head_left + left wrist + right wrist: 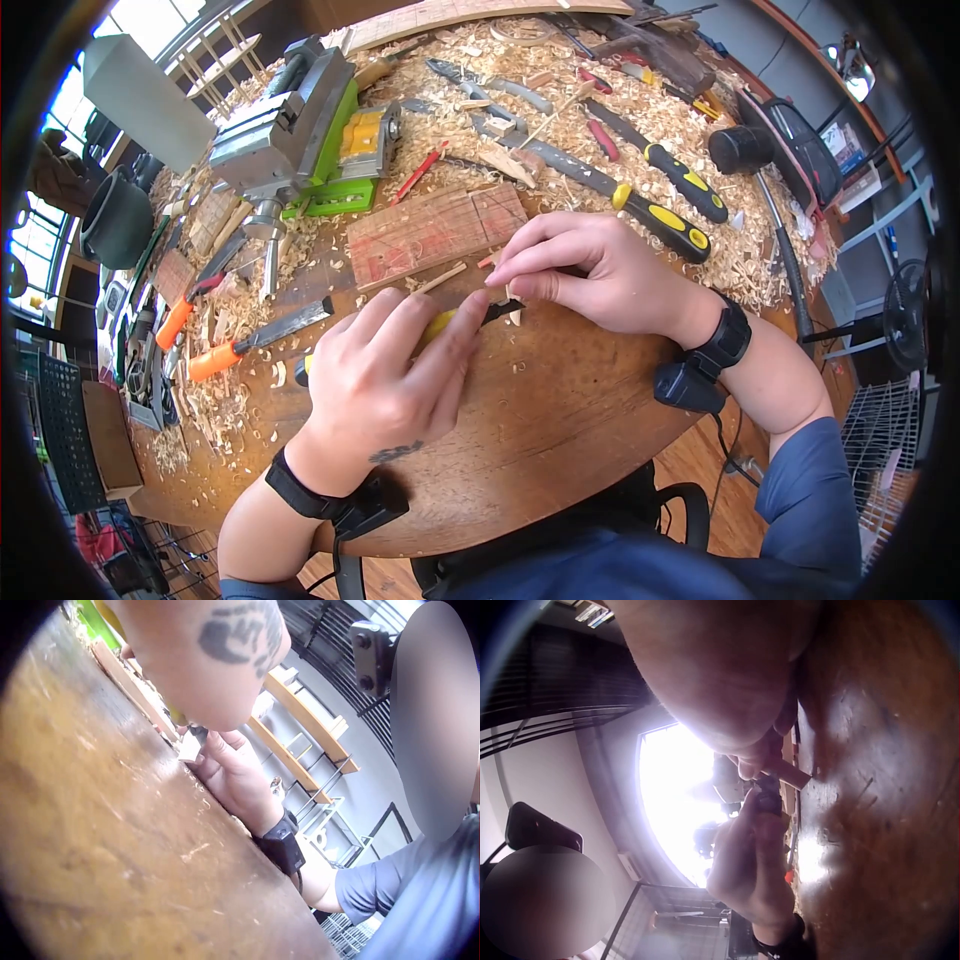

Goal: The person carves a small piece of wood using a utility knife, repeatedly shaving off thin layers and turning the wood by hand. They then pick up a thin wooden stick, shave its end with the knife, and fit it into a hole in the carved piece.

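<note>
My left hand (385,375) grips a yellow-handled tool (437,326) with a dark blade, its tip pointing right; most of the handle is hidden under the fingers. The right hand (605,270) is close against the blade end, thumb and fingers pinching a small pale wood piece (793,776). In the left wrist view this wood piece (190,748) sits right at the dark blade (199,733), low over the tabletop. Behind the hands lies a flat wooden board (430,240) with red marks, a thin wood strip (440,278) in front of it.
A metal vise (275,135) with green parts stands back left. Orange-handled chisels (260,340) lie at left. Files with yellow-and-black handles (665,220), a red pencil (420,172) and a black mallet (742,150) lie among shavings (480,55). The bench's curved edge (560,510) is nearest the body.
</note>
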